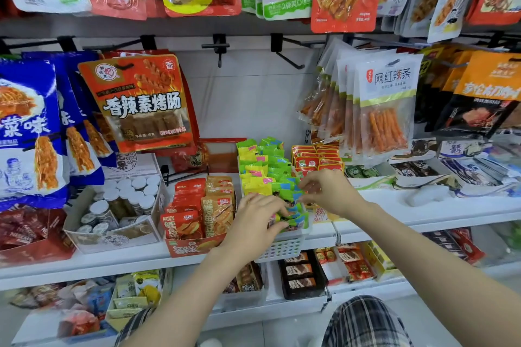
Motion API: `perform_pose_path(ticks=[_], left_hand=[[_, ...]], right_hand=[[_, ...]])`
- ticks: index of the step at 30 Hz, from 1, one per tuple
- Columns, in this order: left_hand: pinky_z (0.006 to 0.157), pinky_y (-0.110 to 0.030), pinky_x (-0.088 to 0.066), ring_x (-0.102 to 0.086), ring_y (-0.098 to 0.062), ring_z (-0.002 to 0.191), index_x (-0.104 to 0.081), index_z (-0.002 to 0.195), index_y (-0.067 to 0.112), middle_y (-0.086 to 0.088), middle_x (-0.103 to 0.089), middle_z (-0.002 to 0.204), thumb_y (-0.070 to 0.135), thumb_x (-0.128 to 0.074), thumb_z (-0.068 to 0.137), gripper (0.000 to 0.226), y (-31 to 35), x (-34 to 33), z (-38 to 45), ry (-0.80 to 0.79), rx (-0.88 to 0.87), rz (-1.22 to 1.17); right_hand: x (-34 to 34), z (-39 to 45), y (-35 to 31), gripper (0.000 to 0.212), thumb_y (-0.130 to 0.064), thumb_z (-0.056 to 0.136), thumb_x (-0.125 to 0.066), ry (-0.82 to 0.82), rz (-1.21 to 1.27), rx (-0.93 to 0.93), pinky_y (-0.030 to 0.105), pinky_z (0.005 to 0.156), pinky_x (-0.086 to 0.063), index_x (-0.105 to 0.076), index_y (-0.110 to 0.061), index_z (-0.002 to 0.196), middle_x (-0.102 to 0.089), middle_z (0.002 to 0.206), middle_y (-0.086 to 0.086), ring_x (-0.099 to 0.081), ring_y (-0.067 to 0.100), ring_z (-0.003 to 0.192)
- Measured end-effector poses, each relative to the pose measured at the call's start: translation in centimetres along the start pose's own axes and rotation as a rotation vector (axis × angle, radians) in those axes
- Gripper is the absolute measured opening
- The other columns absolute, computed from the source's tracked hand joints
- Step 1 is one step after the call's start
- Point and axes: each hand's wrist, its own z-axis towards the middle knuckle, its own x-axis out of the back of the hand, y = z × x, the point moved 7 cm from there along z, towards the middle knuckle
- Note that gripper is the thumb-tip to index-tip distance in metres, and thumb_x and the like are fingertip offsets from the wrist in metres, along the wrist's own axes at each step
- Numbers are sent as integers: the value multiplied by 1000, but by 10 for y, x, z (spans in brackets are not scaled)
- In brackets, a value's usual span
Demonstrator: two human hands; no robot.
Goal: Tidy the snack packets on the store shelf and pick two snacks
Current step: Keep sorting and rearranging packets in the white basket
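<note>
A white slotted basket (284,248) on the middle shelf holds several small yellow, green and blue snack packets (262,169). My left hand (253,220) lies on the packets at the basket's front, fingers curled over them. My right hand (329,191) is just right of it, fingertips pinching a blue-green packet (296,196) near the front of the pile. Both forearms reach in from below.
An orange display box of packets (197,211) stands left of the basket, with a carton of white-lidded jars (124,200) further left. Red-orange packets (315,160) sit to the basket's right. Hanging bags (383,104) and bare hooks (220,48) are above. Lower shelves hold more snacks.
</note>
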Motion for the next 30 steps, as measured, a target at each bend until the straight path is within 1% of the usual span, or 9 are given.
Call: perform_pose_path(ticks=[3, 8, 11, 13, 16, 19, 23, 27, 30], left_hand=[[114, -29, -15, -52, -8, 115, -64, 104, 26, 16, -64, 116, 32, -67, 92, 14, 2, 2, 1, -8, 10, -12], [113, -34, -21, -50, -10, 100, -55, 113, 28, 16, -58, 101, 35, -66, 91, 26, 3, 5, 1, -48, 43, 4], [118, -37, -17, -53, -10, 109, -51, 116, 29, 15, -61, 110, 43, -65, 89, 33, 7, 6, 2, -83, 32, 38], [117, -35, -18, -54, -7, 116, -50, 121, 29, 16, -62, 118, 53, -62, 89, 41, 11, 6, 4, -113, 28, 30], [104, -37, -37, -56, -11, 106, -45, 130, 27, 13, -64, 118, 59, -54, 92, 50, 12, 4, 10, -147, 148, -81], [98, -40, -45, -59, -15, 107, -37, 134, 24, 9, -61, 124, 62, -49, 92, 58, 5, 6, 12, -138, 310, -252], [109, -43, -38, -43, -20, 132, -28, 149, 28, 8, -41, 148, 88, -41, 69, 100, 5, 5, 10, -266, 384, -329], [94, -24, -42, -46, -12, 121, -45, 129, 31, 24, -48, 129, 63, -58, 85, 56, 18, 15, 11, -187, 343, -516], [96, -30, -48, -61, -12, 107, -57, 122, 9, -4, -66, 122, 31, -66, 92, 38, 24, 22, 6, 10, 385, -813]], right_hand=[[-17, -2, 4, 25, -22, 81, -79, -19, 3, -10, 9, 68, -39, -75, -12, 103, -72, 93, 2, -59, 8, 78], [-9, -8, -11, 14, -22, 83, -77, 53, 28, 103, 34, 78, -49, -79, -9, 86, -72, 89, 7, -63, 21, 84], [39, -8, -13, 15, -31, 82, -76, 114, 128, 48, 27, 76, -55, -78, -17, 80, -74, 92, -5, -68, 16, 82], [73, -10, -9, 19, -33, 80, -76, 113, 318, -41, 33, 72, -60, -76, -14, 81, -76, 82, 2, -72, 21, 76], [116, -15, -12, 21, -28, 78, -75, 219, 629, -77, 37, 70, -61, -72, -12, 91, -76, 77, 8, -74, 28, 75], [142, -16, -14, 17, -19, 87, -72, 348, 668, -102, 28, 47, -55, -69, -13, 102, -74, 68, -1, -69, 15, 55], [145, -17, -12, 9, -14, 88, -71, 380, 779, -167, 23, 40, -46, -69, -12, 97, -75, 71, 1, -68, 13, 52], [132, -16, -11, 16, -7, 88, -68, 361, 965, -216, 22, 59, -58, -67, -2, 103, -74, 79, 6, -72, 13, 67], [127, -16, -10, 7, -8, 89, -69, 358, 993, -264, 20, 59, -56, -68, -5, 95, -75, 80, 5, -72, 12, 69]])
